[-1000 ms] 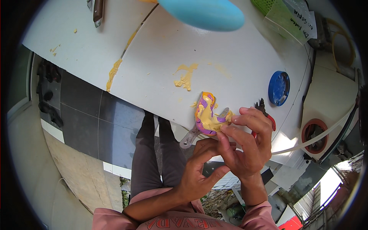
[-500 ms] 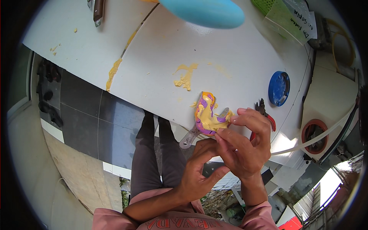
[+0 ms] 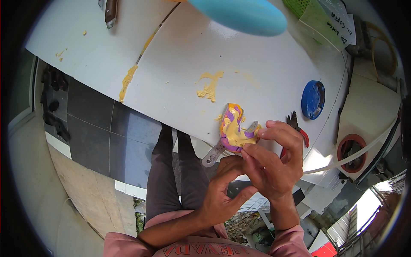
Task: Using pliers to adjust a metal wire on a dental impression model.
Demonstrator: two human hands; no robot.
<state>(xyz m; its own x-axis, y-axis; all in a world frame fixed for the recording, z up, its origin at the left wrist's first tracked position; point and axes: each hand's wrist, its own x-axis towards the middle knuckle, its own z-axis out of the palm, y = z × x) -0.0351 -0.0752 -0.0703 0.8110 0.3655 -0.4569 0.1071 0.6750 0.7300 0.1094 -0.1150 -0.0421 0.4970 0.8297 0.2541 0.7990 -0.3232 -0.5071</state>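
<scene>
A dental impression tray [image 3: 210, 157] rests at the table's near edge, its grey handle sticking out toward me. Purple and orange impression material lines its curve, with creamy yellow plaster [image 3: 233, 133] spread over it. My right hand [image 3: 278, 156] is closed on the tray's right end, thumb and fingertips against its rim and the plaster. Below it, my left hand [image 3: 224, 184] has its thumb spread away from the fingers, whose tips are partly hidden behind the right hand. I see nothing in the left hand.
Plaster smears [image 3: 209, 88] mark the white table [image 3: 171, 68]. To the right are red-handled cutters [image 3: 293, 122] and a blue round lid [image 3: 313, 100]. A light blue rounded object [image 3: 242, 15], a brown-handled knife [image 3: 111, 13] and a clear plastic bag [image 3: 323, 23] are at the far side.
The view has shifted slightly. The yellow plaster in the tray looks a little more settled, with a smoother surface. Both hands keep nearly the same place and pose.
</scene>
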